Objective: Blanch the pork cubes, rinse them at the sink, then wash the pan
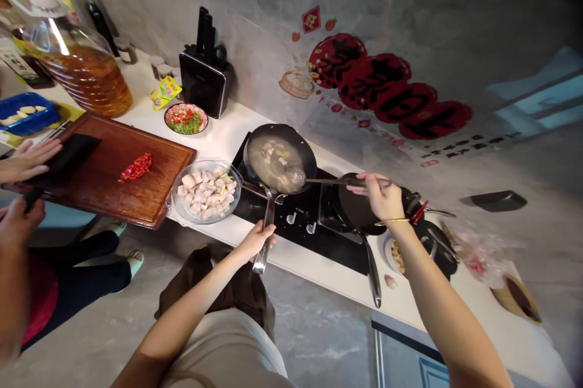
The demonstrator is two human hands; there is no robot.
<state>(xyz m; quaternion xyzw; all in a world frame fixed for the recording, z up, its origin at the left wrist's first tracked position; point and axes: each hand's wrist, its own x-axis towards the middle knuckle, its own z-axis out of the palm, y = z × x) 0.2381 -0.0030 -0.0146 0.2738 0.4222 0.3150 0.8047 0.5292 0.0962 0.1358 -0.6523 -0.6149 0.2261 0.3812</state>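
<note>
My left hand [254, 241] is closed around the metal handle [265, 231] of a black wok [279, 157] on the stove; the wok holds cloudy water with pale meat pieces. My right hand [381, 195] grips the long handle of a skimmer ladle [295, 177], whose perforated bowl rests at the wok's near rim. A glass dish of pale meat cubes [207, 192] sits just left of the wok.
A second black pan [359, 209] sits on the right burner. Another person's hands [27, 160] hold a dark cleaver on a wooden board [113, 175] with chopped red chili [136, 167]. An oil jug [86, 75], knife block [206, 75] and chili bowl [186, 119] stand behind.
</note>
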